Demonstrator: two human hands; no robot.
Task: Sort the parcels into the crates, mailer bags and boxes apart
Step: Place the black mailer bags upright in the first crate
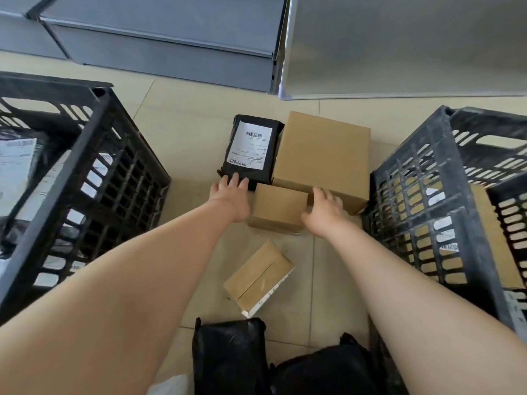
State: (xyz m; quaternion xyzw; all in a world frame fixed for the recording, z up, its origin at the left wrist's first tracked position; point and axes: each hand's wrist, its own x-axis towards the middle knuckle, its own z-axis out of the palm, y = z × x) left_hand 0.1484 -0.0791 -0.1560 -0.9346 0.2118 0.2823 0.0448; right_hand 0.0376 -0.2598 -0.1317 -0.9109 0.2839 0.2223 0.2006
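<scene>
My left hand (231, 195) lies spread, ungripping, on the black plastic mailer bag (252, 149); right hand (323, 210) open beside the small brown cardboard box (278, 208), best clamped squarely.

Even, soft daylight falls around my hands; shadows beneath my left hand (228, 196) and right hand (323, 213) are faint. Beyond them a grey panel (413, 44) shows mild sheen. Edges bow outward, my forearms look stretched.

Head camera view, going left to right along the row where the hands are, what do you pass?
Left crate → left hand → small cardboard box → right hand → right crate.
</scene>
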